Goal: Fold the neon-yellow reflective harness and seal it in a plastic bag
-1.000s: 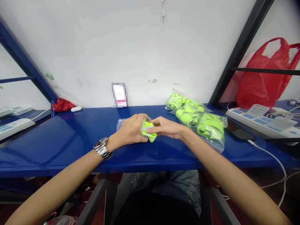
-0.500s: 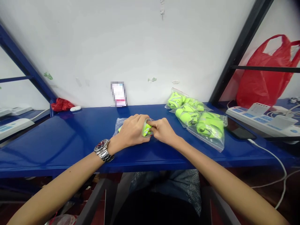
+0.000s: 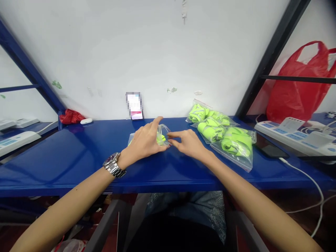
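A clear zip bag (image 3: pixel 165 130) lies on the blue table with a fluorescent yellow-green reflective bundle (image 3: pixel 160 138) inside it. Over the bag spreads my left hand (image 3: pixel 144 140), index finger raised and thumb stretched along the near side; the hand covers much of the bag. At the bag's right-hand mouth is my right hand (image 3: pixel 189 142), thumb and fingers parted around the edge, with the fingertips at or touching the plastic. Several similar clear bags of rolled yellow-green reflective fabric (image 3: pixel 236 141) lie to the right.
A lit phone (image 3: pixel 134 106) leans on the wall behind the blue table (image 3: pixel 78 154). Crumpled red plastic (image 3: pixel 70 116) and a small white case (image 3: pixel 86 121) sit at the back left. On the right are a dark phone on a cable (image 3: pixel 271 149), a power strip (image 3: pixel 296 134) and a red bag (image 3: pixel 296 87).
My right fingers have come out of the bag's mouth and spread at its edge. My left hand has loosened, its index finger lifting away. The bag's mouth now stands wider.
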`<state>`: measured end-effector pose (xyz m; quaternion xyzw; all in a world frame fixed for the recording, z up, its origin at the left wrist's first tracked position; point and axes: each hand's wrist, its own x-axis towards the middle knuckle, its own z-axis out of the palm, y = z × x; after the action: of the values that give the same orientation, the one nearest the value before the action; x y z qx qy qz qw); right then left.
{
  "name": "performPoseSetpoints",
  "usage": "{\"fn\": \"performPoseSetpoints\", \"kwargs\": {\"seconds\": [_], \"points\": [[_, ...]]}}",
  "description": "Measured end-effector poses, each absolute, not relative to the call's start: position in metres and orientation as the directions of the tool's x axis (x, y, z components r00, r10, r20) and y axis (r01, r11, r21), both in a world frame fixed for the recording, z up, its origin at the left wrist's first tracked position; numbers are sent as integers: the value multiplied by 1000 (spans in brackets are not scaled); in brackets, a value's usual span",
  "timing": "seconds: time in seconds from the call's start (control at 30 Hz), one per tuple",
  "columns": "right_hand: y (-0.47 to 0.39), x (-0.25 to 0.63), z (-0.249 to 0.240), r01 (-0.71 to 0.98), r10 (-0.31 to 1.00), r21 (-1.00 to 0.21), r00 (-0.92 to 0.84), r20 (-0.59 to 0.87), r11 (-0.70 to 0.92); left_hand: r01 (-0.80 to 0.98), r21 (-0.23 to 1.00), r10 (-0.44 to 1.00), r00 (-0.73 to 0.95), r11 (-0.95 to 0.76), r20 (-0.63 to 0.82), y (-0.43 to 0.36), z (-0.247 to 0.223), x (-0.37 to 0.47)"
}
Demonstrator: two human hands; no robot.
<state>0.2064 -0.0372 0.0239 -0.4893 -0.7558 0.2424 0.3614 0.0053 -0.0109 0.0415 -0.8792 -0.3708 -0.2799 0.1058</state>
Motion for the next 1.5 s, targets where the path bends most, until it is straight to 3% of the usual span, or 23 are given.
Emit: {"fn": "performPoseSetpoints", "kwargs": {"seconds": [0.13, 0.3, 0.43, 0.57, 0.7, 0.8, 1.0, 1.13, 1.23, 1.33, 1.5], "points": [[-43, 217, 21, 445, 836, -717, -394, 381, 537, 694, 228, 676, 483, -683, 556, 2, 53, 0], [-32, 218, 29, 329, 787, -720, -350, 508, 611, 622, 461, 769, 434, -633, 469, 7, 68, 5], [-18, 223, 47, 199, 772, -759, -328, 544, 620, 367, 735, 788, 496, -571, 365, 3, 81, 7], [-14, 234, 69, 110, 783, -796, -299, 545, 595, 161, 859, 730, 615, -486, 298, 5, 85, -3], [-20, 241, 86, 49, 777, -824, -370, 510, 565, 91, 840, 603, 738, -535, 304, 11, 80, -12], [-24, 239, 96, 116, 766, -804, -407, 497, 583, 48, 832, 568, 752, -553, 334, 12, 77, -8], [-22, 244, 108, 229, 710, -706, -476, 519, 670, 91, 781, 694, 532, -618, 486, 10, 75, 12], [-21, 260, 110, 500, 722, -523, -426, 545, 690, 169, 675, 676, 401, -718, 619, 11, 77, 12], [-26, 267, 112, 618, 733, -413, -457, 504, 669, 202, 648, 633, 550, -734, 545, 12, 85, 3], [-33, 266, 116, 588, 715, -408, -565, 412, 699, 271, 597, 583, 696, -755, 420, 11, 99, -7], [-44, 260, 123, 640, 735, -363, -582, 347, 677, 382, 392, 521, 775, -837, 356, 8, 125, -13]]}}
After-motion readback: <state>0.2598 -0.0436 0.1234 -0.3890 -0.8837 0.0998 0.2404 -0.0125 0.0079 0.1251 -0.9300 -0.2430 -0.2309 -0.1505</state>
